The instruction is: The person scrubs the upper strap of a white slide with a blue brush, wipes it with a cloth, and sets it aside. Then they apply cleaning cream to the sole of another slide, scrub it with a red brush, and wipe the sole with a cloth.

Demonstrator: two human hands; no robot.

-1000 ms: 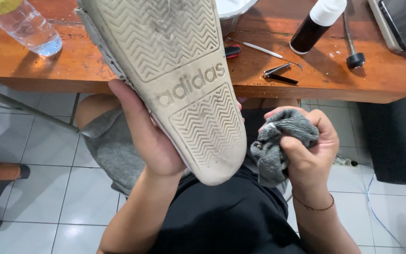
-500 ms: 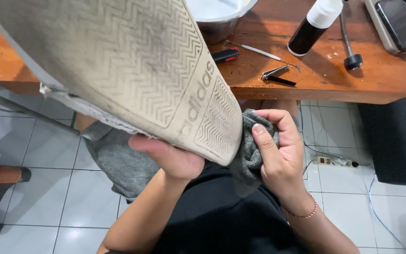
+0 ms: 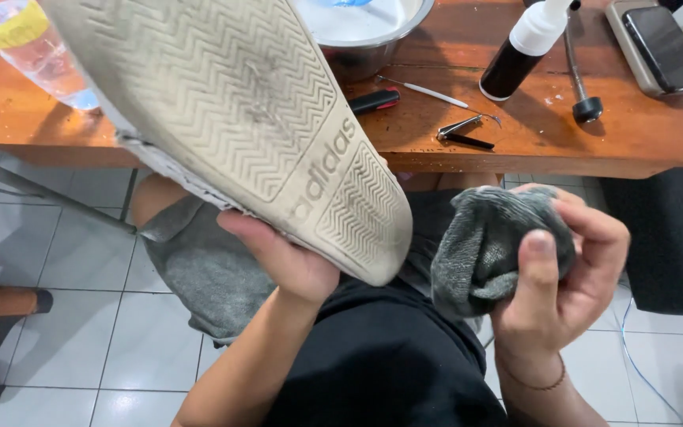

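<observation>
I see my left hand (image 3: 290, 261) gripping the shoe (image 3: 231, 119) from beneath, sole tilted toward the camera above my lap. My right hand (image 3: 563, 269) is closed around a bunched grey cloth (image 3: 488, 245), just beside the shoe's heel. A metal bowl (image 3: 373, 43) of pale liquid sits on the wooden table (image 3: 634, 134), near its front edge.

Off-white zigzag-patterned shoe sole (image 3: 231, 111), grey cloth (image 3: 488, 245), brown table (image 3: 594, 134).
</observation>
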